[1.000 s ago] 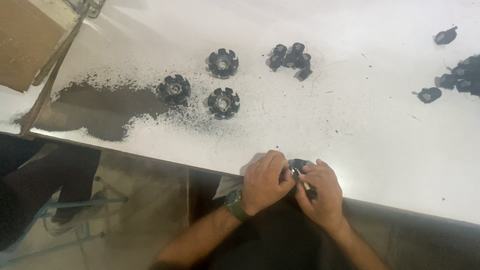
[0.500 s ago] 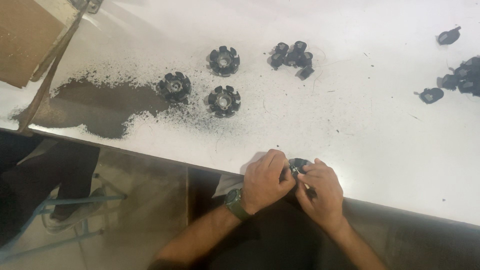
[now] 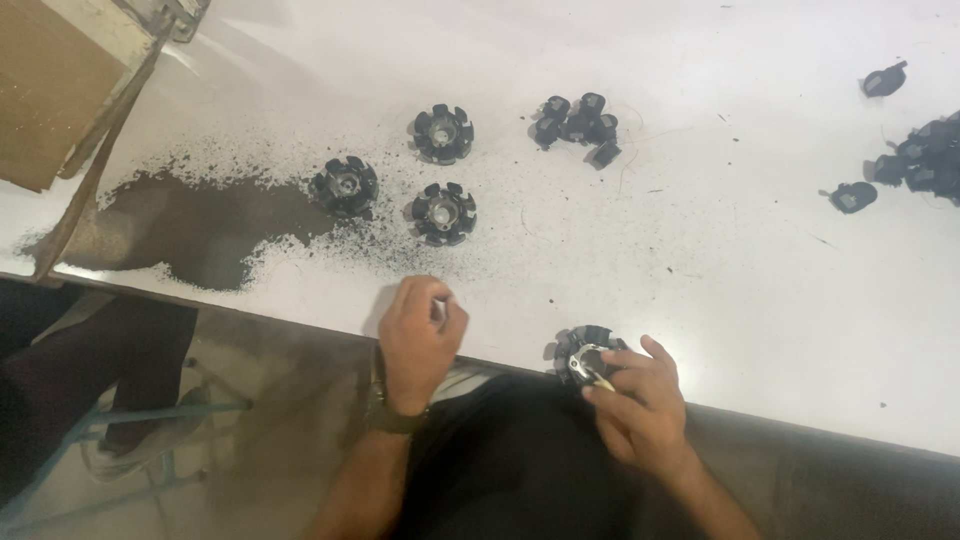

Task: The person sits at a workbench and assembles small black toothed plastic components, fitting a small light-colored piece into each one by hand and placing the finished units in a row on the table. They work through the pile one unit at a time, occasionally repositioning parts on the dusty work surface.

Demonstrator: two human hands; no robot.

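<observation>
My right hand (image 3: 640,400) grips a black round part with teeth around its rim (image 3: 583,352) at the front edge of the white table (image 3: 720,290). A thin light stick lies between its fingers against the part. My left hand (image 3: 420,335) rests apart from it on the table edge, to the left, with its fingers curled into a loose fist. Nothing shows inside that fist. A dark watch (image 3: 388,415) sits on the left wrist. Three more black toothed parts (image 3: 443,133) (image 3: 344,186) (image 3: 442,213) lie farther back on the table.
A patch of dark powder (image 3: 190,225) spreads over the table's left side. Small black pieces lie in a cluster (image 3: 578,125) and at the far right (image 3: 925,155) (image 3: 853,196). A cardboard box (image 3: 50,90) stands at the back left. A person's dark-clad leg (image 3: 90,360) is at left.
My left hand has let go of the toothed part and moved left along the table edge. My right hand keeps the part and has shifted slightly right.
</observation>
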